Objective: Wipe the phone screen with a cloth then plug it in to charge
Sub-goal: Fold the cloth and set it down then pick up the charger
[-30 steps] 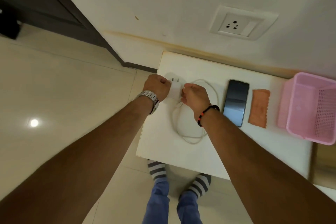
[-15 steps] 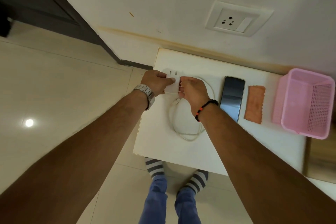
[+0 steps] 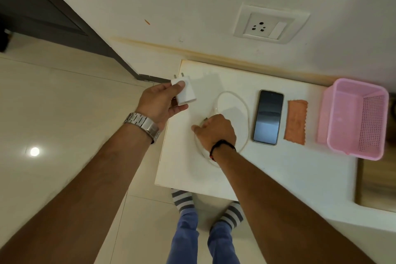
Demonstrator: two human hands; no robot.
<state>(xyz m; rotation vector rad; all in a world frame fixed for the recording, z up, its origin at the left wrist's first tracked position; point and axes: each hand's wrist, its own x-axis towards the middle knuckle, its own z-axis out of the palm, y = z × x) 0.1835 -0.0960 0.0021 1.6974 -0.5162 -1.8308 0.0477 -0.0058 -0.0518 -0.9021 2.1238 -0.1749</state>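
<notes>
Left hand (image 3: 159,103): wrapped around a white charger adapter (image 3: 184,91), held above the left edge of the table, prongs pointing toward the wall; thumb lies across its top face.
Right hand (image 3: 216,132): down on the coiled cable (image 3: 244,113), fingers curled and pinching the plug end near the thumb; the exact grip is partly hidden by the knuckles.
Cable: white, looped loosely on the tabletop, apart from the adapter.
Phone (image 3: 269,117): flat on the white table (image 3: 278,169), screen up and dark, just to the right of the cable loop, not connected.
Cloth (image 3: 296,122): orange, flat, just beside the phone on its right.
Basket (image 3: 353,118): pink, perforated, at the table's right end.
Socket (image 3: 271,24): white wall plate with a switch, on the wall above the table.
Wrists: metal watch (image 3: 142,123) on the left, dark bead band (image 3: 221,146) on the right.
</notes>
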